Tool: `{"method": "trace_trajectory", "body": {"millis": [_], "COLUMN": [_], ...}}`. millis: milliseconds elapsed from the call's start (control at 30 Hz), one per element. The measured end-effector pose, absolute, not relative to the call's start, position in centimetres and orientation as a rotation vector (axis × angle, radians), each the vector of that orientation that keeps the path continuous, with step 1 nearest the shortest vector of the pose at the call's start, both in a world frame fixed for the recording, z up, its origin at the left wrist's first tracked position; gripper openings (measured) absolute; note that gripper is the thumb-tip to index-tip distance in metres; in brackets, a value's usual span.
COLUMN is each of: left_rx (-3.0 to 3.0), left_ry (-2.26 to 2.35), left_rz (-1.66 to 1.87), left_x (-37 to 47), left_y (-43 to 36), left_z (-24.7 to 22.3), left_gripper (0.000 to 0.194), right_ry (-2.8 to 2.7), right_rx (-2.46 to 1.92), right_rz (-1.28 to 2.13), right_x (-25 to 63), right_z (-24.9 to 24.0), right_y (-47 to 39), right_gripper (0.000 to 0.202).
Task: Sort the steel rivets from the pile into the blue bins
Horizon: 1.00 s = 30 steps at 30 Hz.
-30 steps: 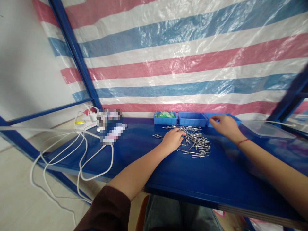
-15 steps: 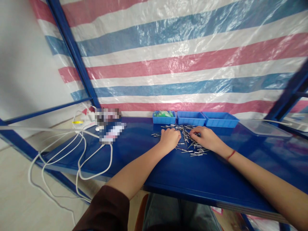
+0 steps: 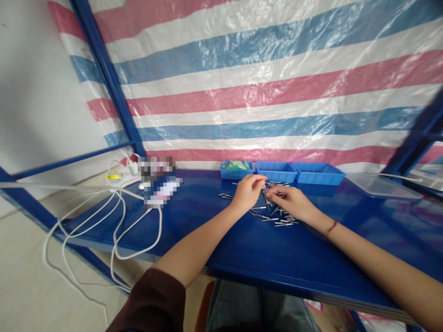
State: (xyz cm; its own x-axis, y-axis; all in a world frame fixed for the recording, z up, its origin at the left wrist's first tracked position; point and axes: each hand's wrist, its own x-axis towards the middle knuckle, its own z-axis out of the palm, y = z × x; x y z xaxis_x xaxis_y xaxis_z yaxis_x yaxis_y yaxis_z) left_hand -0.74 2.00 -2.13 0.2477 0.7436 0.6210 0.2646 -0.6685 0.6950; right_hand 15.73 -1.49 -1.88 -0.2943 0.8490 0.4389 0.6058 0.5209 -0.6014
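Many metal blind rivets (image 3: 285, 224) with thin pins lie in a loose heap on the blue table (image 3: 242, 249). My left hand (image 3: 247, 191) is over the heap's left side, its thumb drawn in against the bent fingers. Whatever sits in that pinch is too small to make out. From the right, my right hand (image 3: 292, 202) reaches into the middle of the heap, thumb and forefinger close together among the rivets. Its fingertips hide what they grip. The two hands' fingertips are a short gap apart, and both hands cover part of the heap.
Behind the heap stand three blue bins: the left bin (image 3: 237, 174) holds green-and-clear plastic, beside a middle bin (image 3: 276, 172) and a right bin (image 3: 320, 174). White cables (image 3: 119, 230) trail over the left end. A clear plastic sheet (image 3: 384, 185) lies at right.
My left hand has lifted and turned, its fingertips now pointing right above the heap. My right hand has shifted slightly left, bringing its thumb and forefinger closer to the left hand.
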Motion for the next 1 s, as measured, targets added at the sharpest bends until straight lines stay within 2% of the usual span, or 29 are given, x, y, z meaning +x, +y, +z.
{"method": "trace_trajectory", "body": {"millis": [133,300,600,833,1000], "left_rx": [1.925,2.037,2.051,1.908,1.954], "left_ry": [0.888,0.935,0.901,0.859,0.912], "left_rz": [1.366,1.171,1.026,1.147,1.231], "left_x": [-0.6,-0.5,-0.3,-0.1,-0.2], "left_y": [2.4,1.8,0.9,1.2,1.0], "left_z": [-2.5,-2.4,-2.2,-2.2,-1.6], "left_gripper": [0.022,0.022,0.026,0.02,0.016], "right_ry": [-1.809,-1.584,-1.639,-1.757,-1.771], "right_rx": [-1.169,-1.153,-1.087,-1.072,-1.067], "right_rz": [0.472,0.507,0.482,0.258,0.342], "right_x": [15.9,16.3,15.9,16.2,16.7], "right_z": [-1.7,-1.4,-1.3,-0.5,-0.7], "right_y": [-1.2,-0.9,-1.2,-1.8,-1.4], "right_gripper": [0.035,0.035,0.034,0.027,0.03]}}
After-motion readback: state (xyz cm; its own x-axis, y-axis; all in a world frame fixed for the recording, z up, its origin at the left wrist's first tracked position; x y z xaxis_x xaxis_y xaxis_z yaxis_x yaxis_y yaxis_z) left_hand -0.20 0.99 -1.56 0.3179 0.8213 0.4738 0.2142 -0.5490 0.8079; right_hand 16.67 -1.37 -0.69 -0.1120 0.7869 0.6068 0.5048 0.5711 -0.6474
